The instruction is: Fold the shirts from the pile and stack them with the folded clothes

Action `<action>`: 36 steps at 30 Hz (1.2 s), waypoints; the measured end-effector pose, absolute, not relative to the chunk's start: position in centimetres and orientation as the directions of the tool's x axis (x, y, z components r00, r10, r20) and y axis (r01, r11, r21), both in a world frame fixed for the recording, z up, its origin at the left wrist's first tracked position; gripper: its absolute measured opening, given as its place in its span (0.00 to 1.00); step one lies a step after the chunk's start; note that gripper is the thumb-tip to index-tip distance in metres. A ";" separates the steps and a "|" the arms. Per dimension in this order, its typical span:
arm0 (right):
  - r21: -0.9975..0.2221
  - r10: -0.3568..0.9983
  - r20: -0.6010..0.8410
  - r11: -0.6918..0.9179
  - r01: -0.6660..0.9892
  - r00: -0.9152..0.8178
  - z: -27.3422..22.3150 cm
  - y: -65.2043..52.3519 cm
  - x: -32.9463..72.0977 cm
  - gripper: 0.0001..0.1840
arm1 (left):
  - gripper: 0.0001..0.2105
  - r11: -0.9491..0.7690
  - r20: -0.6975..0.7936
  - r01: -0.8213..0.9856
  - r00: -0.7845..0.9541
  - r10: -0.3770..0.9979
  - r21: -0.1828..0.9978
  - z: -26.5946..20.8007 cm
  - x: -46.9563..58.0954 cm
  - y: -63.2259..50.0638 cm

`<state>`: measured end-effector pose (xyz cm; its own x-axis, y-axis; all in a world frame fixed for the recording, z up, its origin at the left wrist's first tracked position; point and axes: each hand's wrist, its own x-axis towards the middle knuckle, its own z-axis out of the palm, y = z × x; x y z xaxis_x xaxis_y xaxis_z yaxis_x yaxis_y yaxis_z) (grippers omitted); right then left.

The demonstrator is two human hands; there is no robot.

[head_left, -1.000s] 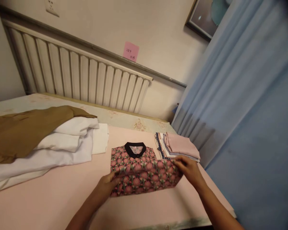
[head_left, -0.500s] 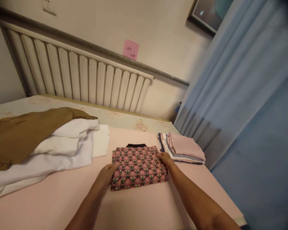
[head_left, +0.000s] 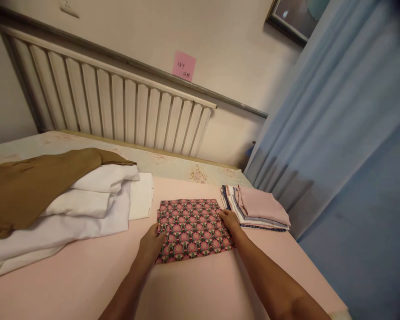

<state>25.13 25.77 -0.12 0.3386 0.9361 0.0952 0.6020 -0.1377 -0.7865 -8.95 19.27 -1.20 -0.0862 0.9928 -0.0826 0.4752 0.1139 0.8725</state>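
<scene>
A folded garment (head_left: pixel 193 231) with a pink flower pattern on black lies on the pink cloth in front of me, its far edge almost straight. My left hand (head_left: pixel 151 243) pinches its left edge, thumb on top and the other fingers mostly hidden at the side and beneath. On the opposite edge my right hand (head_left: pixel 230 221) grips the upper right side, fingers closed on the fabric. Just beyond the right hand sits a stack of folded clothes (head_left: pixel 263 204), a pink one on top.
At the left lie a heaped brown garment (head_left: pixel 53 178) and white garments (head_left: pixel 93 218). The pink cloth (head_left: pixel 186 293) covers the bed-like surface. Behind stands a radiator (head_left: pixel 120 102) under a pink note (head_left: pixel 184 66). A blue curtain (head_left: pixel 340 115) hangs along the right side.
The black collar strip at the garment's far edge has gone out of sight, and patterned fabric now forms that edge. Both hands keep their grip at the sides. The view has shifted slightly.
</scene>
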 end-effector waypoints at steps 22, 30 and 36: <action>-0.820 0.923 0.089 -0.145 0.554 0.373 -2.7 16.8 26.0 0.23 | 0.21 0.053 -0.059 0.675 -0.014 0.998 0.736 -1.2 -8.3 17.7; -0.698 0.858 0.302 -0.098 0.709 0.416 -3.9 14.3 24.3 0.22 | 0.22 0.018 -0.041 0.693 0.016 0.999 0.721 -1.1 -8.9 16.7; -0.650 0.818 0.366 -0.116 0.751 0.443 -4.2 14.1 24.1 0.24 | 0.20 0.132 -0.159 0.572 -0.002 0.987 0.809 -1.2 -10.5 16.5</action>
<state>24.14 14.11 -4.23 0.4435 0.8183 0.3656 0.7507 -0.1162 -0.6504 -10.54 16.52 -1.15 -0.0024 0.9873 -0.1591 0.5721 0.1319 0.8095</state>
